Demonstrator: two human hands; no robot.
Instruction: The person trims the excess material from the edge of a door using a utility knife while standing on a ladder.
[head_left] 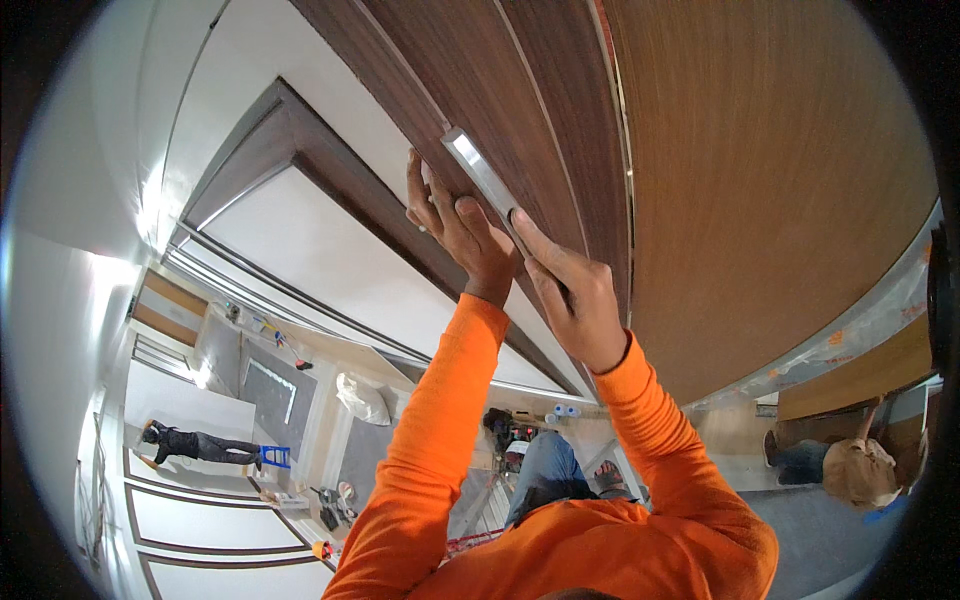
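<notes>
My right hand (575, 290) is closed around the lower end of a flat, silvery metal bar (483, 172). The bar lies slantwise along a dark wood-grain panel (500, 75), its far tip at a thin, light groove line. Just to its left, my left hand (462, 232) is raised at the panel's edge with its fingers apart. A small whitish spot shows among those fingers, too small to make out. Both forearms wear orange sleeves.
A wide brown wood panel (760, 180) spans the right side. On the left is a dark-framed white ceiling recess (310, 240). Far below, one person (200, 445) is near a blue step stool (275, 457), another person (860, 470) at right. A white sack (362, 398) lies on the floor.
</notes>
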